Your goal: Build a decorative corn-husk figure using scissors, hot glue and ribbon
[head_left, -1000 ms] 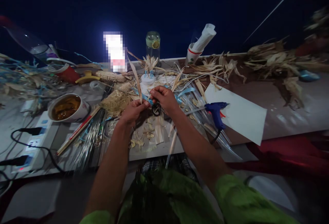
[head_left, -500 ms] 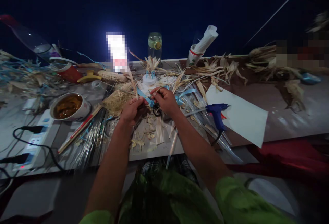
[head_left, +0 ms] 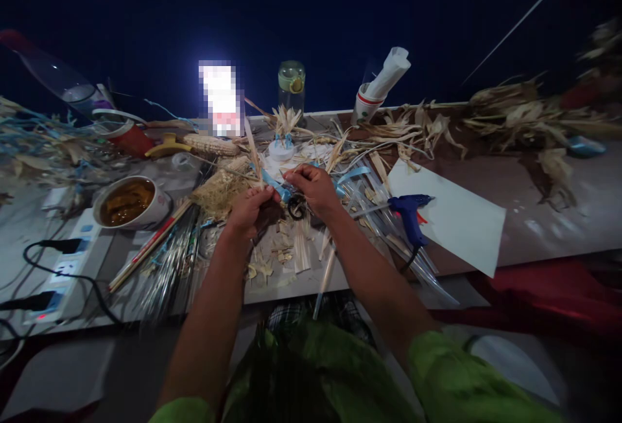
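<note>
My left hand (head_left: 249,210) is closed, thumb against the fingers, on the lower end of an upright pale strip of corn husk (head_left: 253,151). To its right my right hand (head_left: 315,190) is pinched, thumb to forefinger; what lies in the pinch is too small to make out. Light blue ribbon (head_left: 276,184) runs between the two hands. Just below the right fingers is a small black looped thing (head_left: 295,208), partly hidden. Beyond the hands, a bundle of husk tips tied with blue (head_left: 286,124) stands on a white round base (head_left: 280,151).
A blue glue gun (head_left: 411,212) lies on the right by a white sheet (head_left: 451,222). On the left are a bowl of brown liquid (head_left: 158,209), a power strip (head_left: 72,267) and a corn cob (head_left: 211,145). Husk scraps (head_left: 282,248) litter the table below the hands.
Both hands stay nearly in place. The thin strand seen at the right fingertips is less visible now, and the husk strip has shifted slightly to the right.
</note>
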Demonstrator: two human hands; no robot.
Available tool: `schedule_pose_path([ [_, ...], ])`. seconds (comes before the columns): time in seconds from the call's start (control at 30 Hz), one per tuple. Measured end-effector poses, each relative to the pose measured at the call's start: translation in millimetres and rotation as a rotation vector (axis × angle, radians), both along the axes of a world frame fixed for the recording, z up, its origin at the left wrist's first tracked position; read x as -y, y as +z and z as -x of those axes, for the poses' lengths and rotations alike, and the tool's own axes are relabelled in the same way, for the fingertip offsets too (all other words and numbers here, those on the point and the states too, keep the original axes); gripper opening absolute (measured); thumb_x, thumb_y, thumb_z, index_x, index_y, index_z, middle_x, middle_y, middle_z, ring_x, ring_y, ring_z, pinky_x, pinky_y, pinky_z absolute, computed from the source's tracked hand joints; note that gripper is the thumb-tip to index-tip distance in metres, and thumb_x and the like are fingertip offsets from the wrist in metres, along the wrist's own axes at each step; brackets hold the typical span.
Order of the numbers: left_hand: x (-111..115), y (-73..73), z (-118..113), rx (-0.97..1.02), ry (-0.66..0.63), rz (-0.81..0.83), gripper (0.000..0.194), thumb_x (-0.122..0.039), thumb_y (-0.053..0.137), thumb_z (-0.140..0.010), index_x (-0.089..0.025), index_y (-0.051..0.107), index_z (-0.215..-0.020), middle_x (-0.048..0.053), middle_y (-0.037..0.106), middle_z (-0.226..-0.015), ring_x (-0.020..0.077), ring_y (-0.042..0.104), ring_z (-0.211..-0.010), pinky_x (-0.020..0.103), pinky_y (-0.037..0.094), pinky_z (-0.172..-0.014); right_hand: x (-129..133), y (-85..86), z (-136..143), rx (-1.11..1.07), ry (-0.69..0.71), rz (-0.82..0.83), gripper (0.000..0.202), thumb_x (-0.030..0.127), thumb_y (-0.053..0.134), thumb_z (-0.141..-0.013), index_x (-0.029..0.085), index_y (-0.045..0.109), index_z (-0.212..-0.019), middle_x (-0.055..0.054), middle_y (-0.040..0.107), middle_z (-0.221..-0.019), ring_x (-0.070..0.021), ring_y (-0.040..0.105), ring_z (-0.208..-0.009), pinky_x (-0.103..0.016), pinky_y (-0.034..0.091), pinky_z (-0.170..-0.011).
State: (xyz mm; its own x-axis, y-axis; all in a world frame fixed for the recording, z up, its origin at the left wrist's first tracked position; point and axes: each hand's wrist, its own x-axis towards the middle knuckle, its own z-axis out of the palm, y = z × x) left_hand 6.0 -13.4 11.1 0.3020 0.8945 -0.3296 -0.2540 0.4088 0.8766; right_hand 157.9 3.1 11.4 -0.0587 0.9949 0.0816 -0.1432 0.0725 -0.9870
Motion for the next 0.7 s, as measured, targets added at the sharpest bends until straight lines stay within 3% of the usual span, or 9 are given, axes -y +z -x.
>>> schedule_pose_path([
  [0.13,1,0.6,-4,-0.029,0.033,-0.042,0.03,-0.041,0.069,-0.062,-0.013,0.059,-0.059,-0.002,0.046,-0.046,0.0056,0.038,-0.039,0.02,0.026,-0.038,0,-0.2,3,0.042,-0.099,0.011,0.023,0.036,0.061,-0.065,0.017,0.049,-0.06,0.005,0.046,-0.059,-0.0065,0.039,-0.058,-0.021,0.035,-0.06],
  [0.3,0,-3.9,-10,-0.202,0.095,-0.12,0.032,-0.044,0.067,-0.062,-0.012,0.064,-0.068,-0.004,0.045,-0.045,0.0048,0.034,-0.038,0.019,0.025,-0.04,0,-1.1,2,0.128,-0.205,-0.014,0.032,0.04,0.061,-0.066,0.017,0.041,-0.054,0.007,0.034,-0.052,-0.0055,0.031,-0.052,-0.021,0.03,-0.054],
  [0.47,-3,-11.5,-13,-0.385,0.216,-0.379,0.021,-0.033,0.062,-0.068,-0.014,0.067,-0.073,-0.002,0.056,-0.06,0.0078,0.043,-0.052,0.02,0.032,-0.05,0,-3.3,3,0.189,-0.28,0.04,0.037,0.042,0.061,-0.065,0.018,0.037,-0.049,0.008,0.031,-0.048,-0.005,0.027,-0.049,-0.021,0.026,-0.05],
  [0.6,-3,-10.4,-11,-0.531,0.282,-0.562,0.02,-0.031,0.056,-0.073,-0.015,0.067,-0.071,-0.001,0.055,-0.061,0.0097,0.045,-0.059,0.022,0.035,-0.057,1,-4.7,5,0.104,-0.253,0.1,0.035,0.042,0.062,-0.064,0.017,0.042,-0.049,0.008,0.034,-0.046,-0.0046,0.027,-0.046,-0.021,0.026,-0.048],
  [0.7,-2,-8.7,-10,-0.558,0.318,-0.558,0.022,-0.032,0.055,-0.075,-0.015,0.065,-0.067,-0.002,0.049,-0.055,0.0088,0.042,-0.055,0.021,0.033,-0.054,2,-3.6,6,0.041,-0.145,0.12,0.031,0.044,0.062,-0.064,0.015,0.052,-0.055,0.006,0.041,-0.049,-0.0052,0.033,-0.048,-0.021,0.03,-0.05],
])
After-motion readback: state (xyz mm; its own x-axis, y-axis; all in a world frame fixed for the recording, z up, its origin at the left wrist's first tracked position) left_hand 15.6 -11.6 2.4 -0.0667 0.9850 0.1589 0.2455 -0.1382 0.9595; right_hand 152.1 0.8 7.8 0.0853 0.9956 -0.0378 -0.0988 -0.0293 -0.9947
